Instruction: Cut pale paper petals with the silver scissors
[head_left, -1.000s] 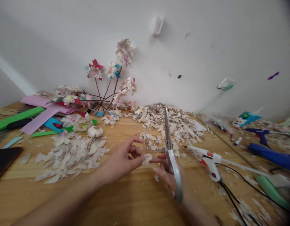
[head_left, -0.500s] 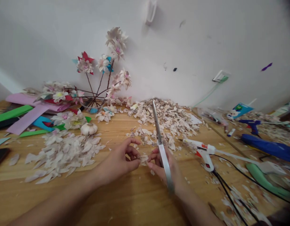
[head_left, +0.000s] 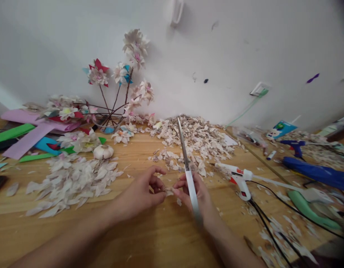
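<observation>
In the head view, the left hand (head_left: 142, 193) and the right hand (head_left: 195, 193) met over the wooden tabletop (head_left: 166, 238), both pinching a small, papery garlic-skin piece (head_left: 169, 191) between thumb and fingertips just above the grainy planks. The right hand also had its fingers curled shut around the white handle of a pair of scissors (head_left: 187, 169), whose slim metal blades lay closed and pointed away toward the wall. To the left lay a heap of pale, pointed, petal-shaped skins (head_left: 73, 182), with a round, ridged garlic bulb (head_left: 103, 151) just behind it. Beyond the scissor tips sprawled a pile of ragged, flaky trimmings (head_left: 196, 139). Near the wall stood layered handmade flowers (head_left: 124, 74) on thin dark twigs, beside flat strips of pink and green paper (head_left: 26, 134). A white and orange glue gun (head_left: 239, 178) with a black cord rested to the right of the hands.
</observation>
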{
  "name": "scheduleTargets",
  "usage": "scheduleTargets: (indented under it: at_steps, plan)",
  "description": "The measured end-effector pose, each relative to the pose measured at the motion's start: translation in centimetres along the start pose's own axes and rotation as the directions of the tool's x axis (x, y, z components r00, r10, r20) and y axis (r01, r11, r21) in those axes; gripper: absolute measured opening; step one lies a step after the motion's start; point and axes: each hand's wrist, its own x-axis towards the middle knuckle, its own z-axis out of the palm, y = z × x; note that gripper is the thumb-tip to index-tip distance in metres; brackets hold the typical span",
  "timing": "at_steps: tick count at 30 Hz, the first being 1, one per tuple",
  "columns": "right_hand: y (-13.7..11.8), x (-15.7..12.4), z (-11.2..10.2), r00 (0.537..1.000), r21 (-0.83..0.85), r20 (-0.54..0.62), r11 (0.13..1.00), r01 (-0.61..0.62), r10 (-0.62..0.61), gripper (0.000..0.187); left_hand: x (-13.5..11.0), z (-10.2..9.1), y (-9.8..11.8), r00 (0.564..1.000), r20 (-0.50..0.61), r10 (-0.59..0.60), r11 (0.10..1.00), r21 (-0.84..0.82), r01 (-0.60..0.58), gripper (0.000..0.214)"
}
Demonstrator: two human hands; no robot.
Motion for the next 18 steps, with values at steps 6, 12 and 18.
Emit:
scheduleTargets:
  at_steps: [6,12,18]
  plan:
    - [0.1,0.2,-0.4,0.995,0.023,-0.084,0.999,0.048,-0.046,0.034,0.7,-0.2,-0.5,0.993,-0.032,-0.115,0.939,-0.328,0.099,0.044]
    - [0.4,0.2,-0.5,0.996,0.045,-0.071,0.997,0.055,-0.052,0.034,1.0,-0.2,-0.9,0.98,-0.082,-0.179,0.802,-0.589,0.097,0.051]
    - [0.2,-0.2,-0.9,1.0,0.017,0.002,1.0,0.008,-0.008,0.024,0.7,-0.8,0.4,0.975,-0.193,-0.114,0.75,-0.66,-0.042,0.04]
